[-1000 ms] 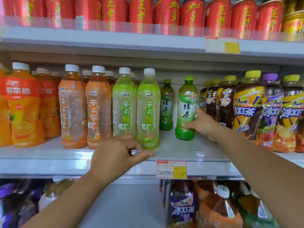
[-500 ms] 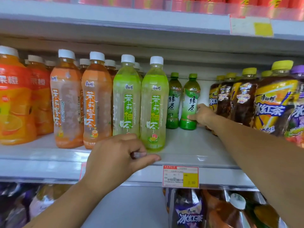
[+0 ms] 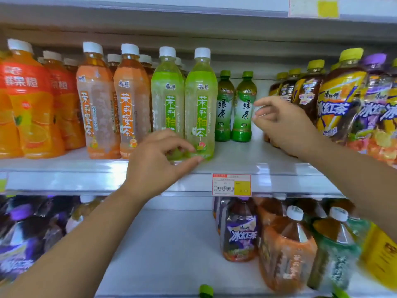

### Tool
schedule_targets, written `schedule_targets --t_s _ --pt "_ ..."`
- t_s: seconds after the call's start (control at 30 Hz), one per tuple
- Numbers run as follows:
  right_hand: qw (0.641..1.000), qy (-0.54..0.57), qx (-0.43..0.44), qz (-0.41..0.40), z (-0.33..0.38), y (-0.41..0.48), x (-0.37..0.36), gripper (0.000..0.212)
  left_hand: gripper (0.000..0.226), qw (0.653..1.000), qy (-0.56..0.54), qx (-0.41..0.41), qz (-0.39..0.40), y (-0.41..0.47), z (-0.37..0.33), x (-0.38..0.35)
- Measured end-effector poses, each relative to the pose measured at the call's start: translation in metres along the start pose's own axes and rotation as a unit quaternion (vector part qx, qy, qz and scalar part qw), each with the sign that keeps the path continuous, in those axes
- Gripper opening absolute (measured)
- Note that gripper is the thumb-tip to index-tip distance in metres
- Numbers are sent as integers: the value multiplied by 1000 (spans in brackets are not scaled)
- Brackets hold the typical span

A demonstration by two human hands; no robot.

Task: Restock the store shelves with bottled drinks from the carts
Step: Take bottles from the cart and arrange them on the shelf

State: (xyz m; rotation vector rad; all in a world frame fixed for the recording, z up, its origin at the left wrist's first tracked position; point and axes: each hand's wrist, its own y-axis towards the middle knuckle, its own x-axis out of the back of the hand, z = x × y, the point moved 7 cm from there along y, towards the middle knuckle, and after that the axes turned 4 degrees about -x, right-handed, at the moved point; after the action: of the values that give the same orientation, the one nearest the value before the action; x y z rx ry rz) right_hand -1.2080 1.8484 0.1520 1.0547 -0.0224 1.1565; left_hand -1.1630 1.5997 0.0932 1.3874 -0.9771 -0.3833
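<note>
Standing beside empty right hand (image 3: 283, 123) — green tea bottles (image 3: 242, 108); left hand (image 3: 156, 162) loose, empty.

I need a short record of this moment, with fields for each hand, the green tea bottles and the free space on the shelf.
left hand: at the shelf edge, fingers by the base of a light green bottle, no clear grip
right hand: open, empty, beside the green tea bottles
green tea bottles: two, upright, far back
free space: bare shelf in front of them

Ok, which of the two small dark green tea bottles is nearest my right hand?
The right-hand green tea bottle, directly beside the right hand fingertips.
</note>
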Motion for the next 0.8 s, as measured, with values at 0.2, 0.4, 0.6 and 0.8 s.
schedule_targets --t_s 0.2,0.4,0.6,0.8 --pt "995 49 1 90 0 -132 22 22 23 995 -53 -38 76 -52 -56 -23" --pt "950 -51 -122 282 -79 -224 -27 18 41 931 -124 98 328 -180 -45 -100" --pt "871 -116 -203 432 -132 -281 -100 58 62 895 -116 210 376 -262 -24 -119" --pt "847 -158 -225 455 -136 -293 -135 83 65 875 -165 349 292 -289 -17 -117"
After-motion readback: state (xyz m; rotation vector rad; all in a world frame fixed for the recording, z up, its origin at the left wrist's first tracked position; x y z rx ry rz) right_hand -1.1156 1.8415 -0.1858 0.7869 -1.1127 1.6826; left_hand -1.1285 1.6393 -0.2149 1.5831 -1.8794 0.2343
